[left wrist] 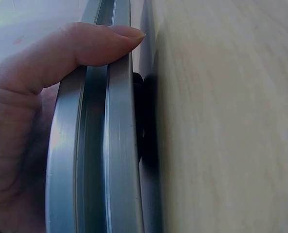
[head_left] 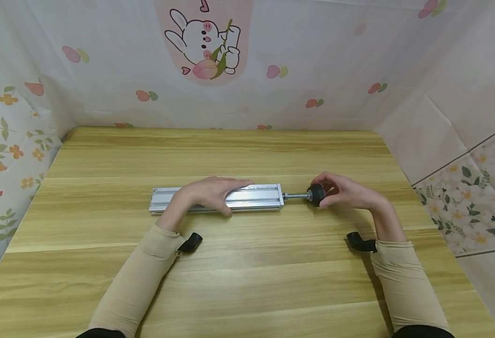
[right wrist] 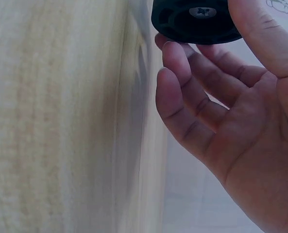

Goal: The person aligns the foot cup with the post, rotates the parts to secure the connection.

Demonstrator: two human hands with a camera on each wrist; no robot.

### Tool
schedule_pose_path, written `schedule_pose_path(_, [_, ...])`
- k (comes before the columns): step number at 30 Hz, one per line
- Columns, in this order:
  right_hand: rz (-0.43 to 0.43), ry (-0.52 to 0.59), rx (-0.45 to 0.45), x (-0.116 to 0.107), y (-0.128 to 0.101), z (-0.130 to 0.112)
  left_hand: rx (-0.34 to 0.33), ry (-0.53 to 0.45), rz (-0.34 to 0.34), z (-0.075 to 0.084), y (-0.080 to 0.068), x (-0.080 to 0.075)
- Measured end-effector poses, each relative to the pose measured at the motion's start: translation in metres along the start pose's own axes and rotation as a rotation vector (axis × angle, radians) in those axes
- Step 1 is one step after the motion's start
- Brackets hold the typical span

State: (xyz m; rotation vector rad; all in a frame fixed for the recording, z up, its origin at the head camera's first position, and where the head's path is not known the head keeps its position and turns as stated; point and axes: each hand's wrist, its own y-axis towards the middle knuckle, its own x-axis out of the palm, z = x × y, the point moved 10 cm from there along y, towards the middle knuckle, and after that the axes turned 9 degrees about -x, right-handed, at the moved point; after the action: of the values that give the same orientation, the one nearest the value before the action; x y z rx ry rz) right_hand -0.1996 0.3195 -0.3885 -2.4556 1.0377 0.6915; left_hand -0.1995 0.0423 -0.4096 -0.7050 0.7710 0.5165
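A silver aluminium profile (head_left: 255, 197) with grooves lies lengthwise across the table. My left hand (head_left: 207, 193) grips it from above near its middle, with the thumb on the near side; the left wrist view shows the thumb over the grooved side of the profile (left wrist: 93, 145). Out of the right end plate runs a threaded rod (head_left: 295, 195), tipped by a black round knob or foot (head_left: 316, 195). Thumb and fingers of my right hand (head_left: 348, 191) pinch this black piece. In the right wrist view a cross-head screw (right wrist: 202, 12) sits in its underside.
The wood-grain table (head_left: 247, 281) stretches around both arms. Behind it hangs a patterned cloth (head_left: 315, 56), with more cloth on the left and right sides. Black wrist mounts (head_left: 191, 242) stick out from both sleeves, just above the table.
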Motion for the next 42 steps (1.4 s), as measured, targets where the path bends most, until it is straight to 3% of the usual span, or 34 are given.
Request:
schedule_pose_path(7, [-0.018, -0.019, 0.002, 0.0, -0.002, -0.001, 0.003, -0.008, 0.001, 0.0, 0.0, -0.001])
schedule_pose_path(14, [-0.025, -0.111, 0.006, -0.002, -0.004, 0.0, 0.007, -0.015, 0.004, 0.0, -0.001, -0.001])
schedule_pose_path(22, [-0.055, -0.094, 0.064, -0.001, -0.004, 0.007, 0.006, -0.022, -0.006, 0.001, -0.002, 0.0])
schedule_pose_path(34, [-0.018, -0.048, -0.02, 0.002, -0.001, -0.004, 0.005, -0.015, -0.013, 0.0, -0.001, 0.001])
schedule_pose_path(42, [-0.009, -0.061, 0.003, 0.005, 0.004, -0.005, 0.004, -0.016, -0.014, -0.001, 0.0, 0.001])
